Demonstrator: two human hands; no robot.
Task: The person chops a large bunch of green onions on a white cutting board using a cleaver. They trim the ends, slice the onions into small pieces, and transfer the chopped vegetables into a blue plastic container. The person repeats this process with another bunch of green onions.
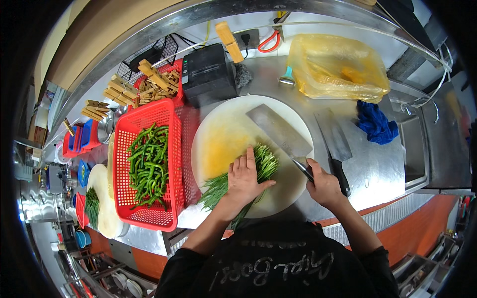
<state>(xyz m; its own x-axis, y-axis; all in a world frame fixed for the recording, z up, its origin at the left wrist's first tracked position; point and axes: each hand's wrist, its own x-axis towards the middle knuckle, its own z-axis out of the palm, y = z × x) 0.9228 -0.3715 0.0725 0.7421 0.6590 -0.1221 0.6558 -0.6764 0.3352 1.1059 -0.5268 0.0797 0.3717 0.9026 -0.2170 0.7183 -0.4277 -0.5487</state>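
A bunch of long green chives [267,161] lies slantwise on the round white cutting board [218,116], with part of it hanging past the near edge. My left hand [243,179] rests flat on the bunch, fingers stretched out and thumb spread to the right. The handle of a wide cleaver [279,130] is gripped in my right hand [324,185] at the board's right edge. Its blade lies broadside over the board, pointing up and left, apart from my left fingers. Yellow-orange stains mark the board's left half.
Left of the board stands a red basket [174,198] of green chili peppers [149,166]. A second knife [334,136] lies to the right, near a blue cloth [376,122] and a sink [415,149]. Behind are a peeler [288,75], a yellow plastic bag [338,67] and a black machine [207,74].
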